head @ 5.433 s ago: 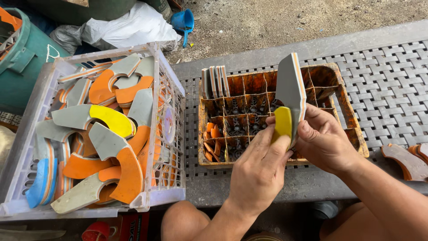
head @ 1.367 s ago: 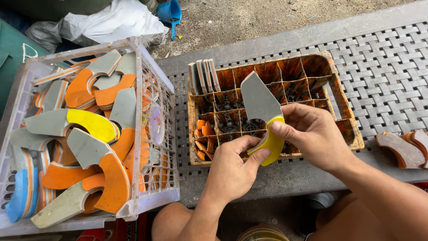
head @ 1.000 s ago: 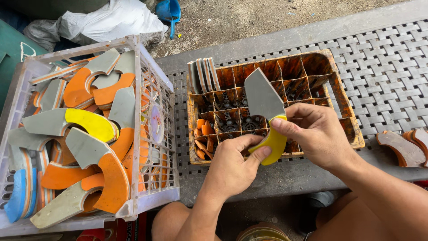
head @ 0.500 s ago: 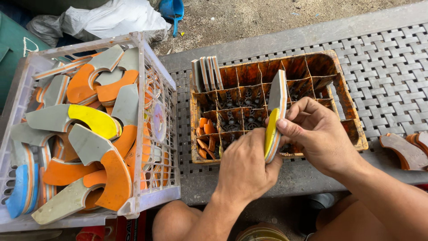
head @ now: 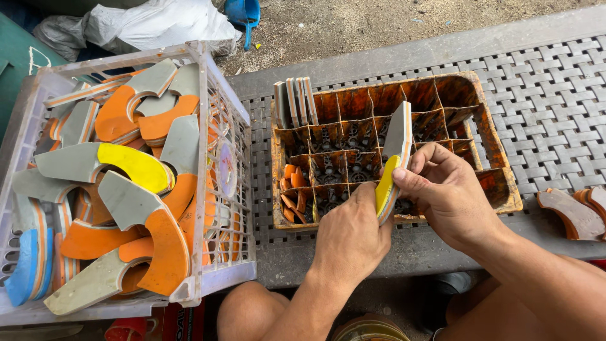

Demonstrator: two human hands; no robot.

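My right hand (head: 449,189) grips a curved grey piece with a yellow pad (head: 392,161), held edge-on over the orange divided tray (head: 499,151). My left hand (head: 350,233) touches its lower yellow end with thumb and fingers. The piece stands nearly upright above the tray's middle cells. Small orange scraps (head: 291,189) lie in the tray's left cells, and a few thin grey slabs (head: 294,101) stand on edge in its far left corner.
A white plastic crate (head: 237,189) on the left holds several curved grey pieces with orange, yellow and blue pads. Brown curved pieces (head: 577,211) lie at the right on the grey lattice table (head: 555,95). A white bag and a blue object sit on the ground behind.
The piece was turned from showing its flat grey face to standing edge-on. Both hands stayed on it above the tray.
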